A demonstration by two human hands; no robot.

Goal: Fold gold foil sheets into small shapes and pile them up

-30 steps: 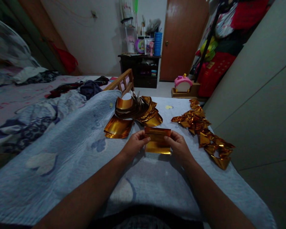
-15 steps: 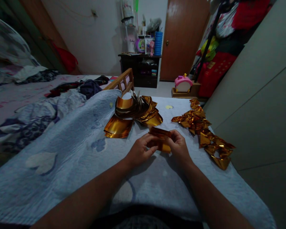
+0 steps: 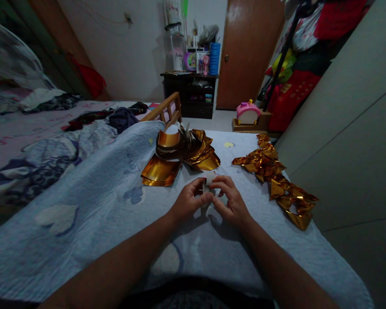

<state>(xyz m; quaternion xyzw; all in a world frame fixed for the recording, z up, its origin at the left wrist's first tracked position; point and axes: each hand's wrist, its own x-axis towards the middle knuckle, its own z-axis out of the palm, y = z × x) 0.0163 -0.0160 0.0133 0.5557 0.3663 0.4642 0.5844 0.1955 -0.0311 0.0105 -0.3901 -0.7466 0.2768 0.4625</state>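
Head view shows gold sheets (image 3: 180, 150) on blue quilt (image 3: 218, 253), brown door (image 3: 249, 56) beyond.

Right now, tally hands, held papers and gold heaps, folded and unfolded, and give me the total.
Hands: 2, left hand and right hand
Held paper: 1
Unfolded heap: 1
Folded heap: 1
Total: 5, each heap counted whole

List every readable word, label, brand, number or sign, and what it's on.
No text can be read.
Red box or bag at right: gold marks, too blurred to read.
Pink bedsheet at left: reddish marks, possibly lettering, too blurred.
Purple round item on the dark cabinet: details too small to read.
Flat gold foil sheets, folded gold foil pieces: no text seen.
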